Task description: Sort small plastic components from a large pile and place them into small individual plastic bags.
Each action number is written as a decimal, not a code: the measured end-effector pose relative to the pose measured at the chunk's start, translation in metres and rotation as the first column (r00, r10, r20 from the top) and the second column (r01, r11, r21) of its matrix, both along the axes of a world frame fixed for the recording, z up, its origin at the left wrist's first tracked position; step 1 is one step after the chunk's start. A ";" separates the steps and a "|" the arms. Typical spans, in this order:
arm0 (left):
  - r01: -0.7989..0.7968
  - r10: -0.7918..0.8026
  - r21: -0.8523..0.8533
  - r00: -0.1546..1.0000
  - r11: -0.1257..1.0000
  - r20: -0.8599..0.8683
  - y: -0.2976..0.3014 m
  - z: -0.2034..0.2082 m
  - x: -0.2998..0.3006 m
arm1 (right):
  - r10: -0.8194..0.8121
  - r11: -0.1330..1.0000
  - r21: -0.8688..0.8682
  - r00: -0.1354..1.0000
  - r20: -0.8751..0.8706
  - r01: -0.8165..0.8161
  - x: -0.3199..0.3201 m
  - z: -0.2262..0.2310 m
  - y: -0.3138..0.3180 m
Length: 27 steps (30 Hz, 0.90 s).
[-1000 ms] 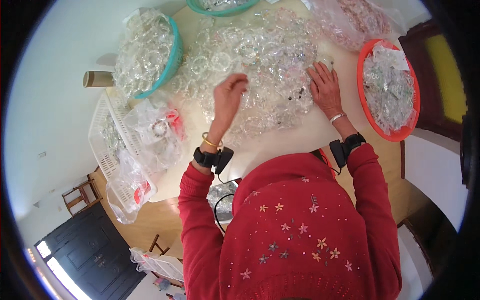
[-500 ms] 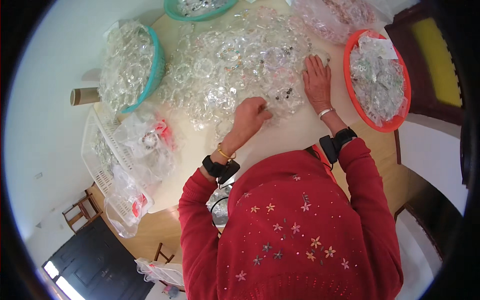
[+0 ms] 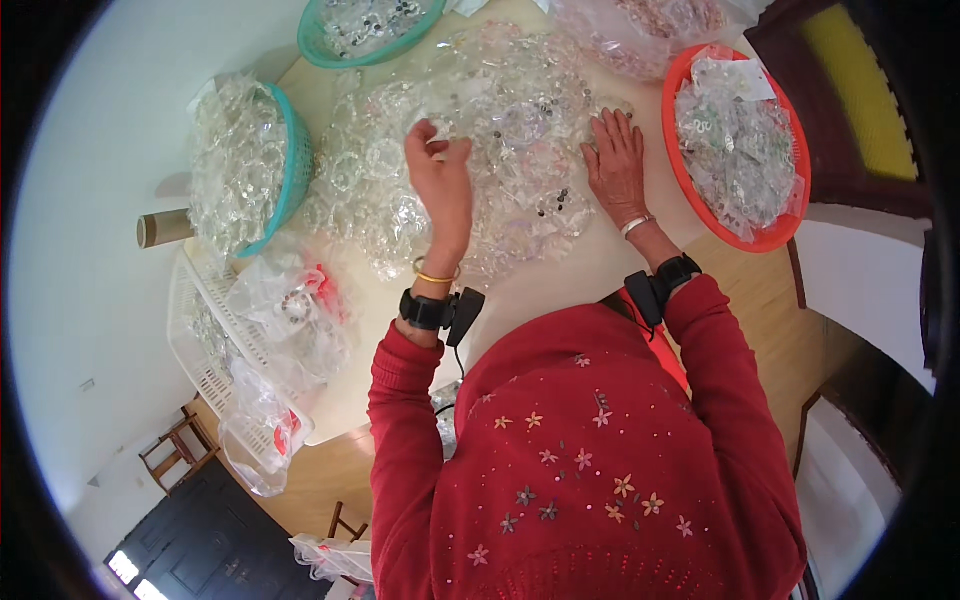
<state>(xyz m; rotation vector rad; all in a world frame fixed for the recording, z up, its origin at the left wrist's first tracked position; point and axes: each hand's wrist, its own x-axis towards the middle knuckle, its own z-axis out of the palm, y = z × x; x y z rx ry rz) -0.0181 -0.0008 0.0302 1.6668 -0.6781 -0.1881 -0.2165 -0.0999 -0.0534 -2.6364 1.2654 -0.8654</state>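
Note:
A wide heap of small transparent plastic packets [image 3: 470,110], some with dark beads or ring-shaped pieces inside, covers the middle of the pale table [image 3: 505,300]. Over the heap's left-centre, my left hand [image 3: 440,185] is raised with its fingers loosely bent and the thumb apart; I see nothing held in it. My right hand [image 3: 617,170] lies flat at the heap's right edge, fingers stretched out. What is under its palm is hidden.
Packet-filled baskets ring the heap: a teal one [image 3: 298,160] left, a green one [image 3: 375,55] at the back, an orange-red one [image 3: 675,150] right. A pink-filled plastic bag [image 3: 640,35] lies at the back right. A white crate [image 3: 205,340] with plastic bags stands front left.
My left hand has moved left and away from me, from the heap's near edge to over its middle, and its fingers have opened. The right hand stays at the right edge.

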 end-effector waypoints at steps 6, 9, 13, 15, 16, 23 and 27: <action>0.396 -0.678 0.550 0.439 0.735 0.590 -0.013 -0.017 -0.031 | 0.071 0.997 0.003 0.996 0.055 -0.071 0.001 0.005 0.002; 0.304 -0.734 0.671 0.361 0.676 0.576 -0.018 -0.015 -0.040 | 0.098 0.994 0.031 0.992 0.086 -0.101 -0.002 0.006 0.003; 0.211 -0.741 0.724 0.357 0.657 0.568 -0.022 -0.017 -0.042 | 0.138 0.987 0.062 0.980 0.140 -0.148 -0.003 0.007 0.001; 0.192 -0.731 0.723 0.372 0.664 0.572 -0.023 -0.020 -0.039 | 0.147 0.985 0.068 0.980 0.133 -0.157 -0.002 0.007 0.003; 0.276 -0.745 0.716 0.447 0.641 0.495 -0.022 -0.016 -0.034 | 0.152 0.984 0.072 0.980 0.132 -0.162 -0.002 0.008 0.003; 0.599 -0.642 0.456 0.763 0.658 -0.076 -0.056 0.021 0.007 | 0.158 0.987 0.030 0.985 0.063 -0.160 -0.005 0.008 0.001; 0.529 -0.489 0.112 0.832 0.841 -0.260 -0.094 0.021 0.017 | 0.176 0.984 0.028 0.982 0.068 -0.179 -0.005 0.008 0.001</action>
